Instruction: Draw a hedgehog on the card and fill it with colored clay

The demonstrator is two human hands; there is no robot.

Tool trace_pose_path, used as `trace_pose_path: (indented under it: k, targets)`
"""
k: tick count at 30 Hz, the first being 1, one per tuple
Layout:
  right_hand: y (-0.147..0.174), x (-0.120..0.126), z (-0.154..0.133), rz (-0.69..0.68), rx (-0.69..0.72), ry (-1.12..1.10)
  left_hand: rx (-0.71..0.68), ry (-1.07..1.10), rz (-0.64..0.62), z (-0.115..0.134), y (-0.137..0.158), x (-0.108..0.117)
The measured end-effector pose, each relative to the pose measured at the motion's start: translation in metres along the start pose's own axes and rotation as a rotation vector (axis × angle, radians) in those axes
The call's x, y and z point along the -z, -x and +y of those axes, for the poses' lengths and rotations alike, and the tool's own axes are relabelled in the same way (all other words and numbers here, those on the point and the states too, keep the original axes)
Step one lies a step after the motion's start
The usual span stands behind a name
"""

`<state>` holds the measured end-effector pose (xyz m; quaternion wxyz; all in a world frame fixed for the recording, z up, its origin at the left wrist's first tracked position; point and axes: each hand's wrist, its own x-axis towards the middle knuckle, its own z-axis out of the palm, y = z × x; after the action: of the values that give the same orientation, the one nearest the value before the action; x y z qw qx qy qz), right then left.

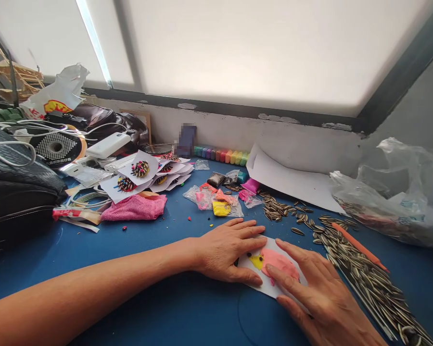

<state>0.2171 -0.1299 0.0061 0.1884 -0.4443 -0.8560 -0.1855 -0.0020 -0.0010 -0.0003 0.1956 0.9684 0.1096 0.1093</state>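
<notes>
A white paper card point(266, 289) lies flat on the blue table, bearing a pink clay shape point(279, 263) with a yellow clay piece point(256, 261) and small black dots at its left end. My left hand point(231, 252) rests palm down with fingers stretched across the card's left edge. Over the right side of the card is my right hand point(310, 283), its fingers apart and a fingertip touching the pink clay. Part of the card is hidden beneath both hands. Neither hand grips anything.
Sunflower seeds point(364, 269) and an orange stick point(361, 247) lie to the right, near a clear plastic bag point(400, 197). Bagged clay point(222, 207) sits ahead. Left are a pink cloth point(134, 207), decorated cards point(139, 175) and a black bag point(19, 187). Paper sheets point(292, 185) lie behind.
</notes>
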Motion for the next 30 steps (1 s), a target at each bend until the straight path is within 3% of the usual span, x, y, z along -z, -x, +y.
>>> trace_pose_path:
  k: [5,30]
  targets:
    - [0.0063,0.0019,0.0020,0.008,-0.082,0.042,0.004,0.008,-0.005,0.0006,0.0006,0.0003]
    - [0.0035,0.0073,0.0043,0.015,0.158,0.093,0.039,0.024,-0.042,0.0019,0.0001,0.0033]
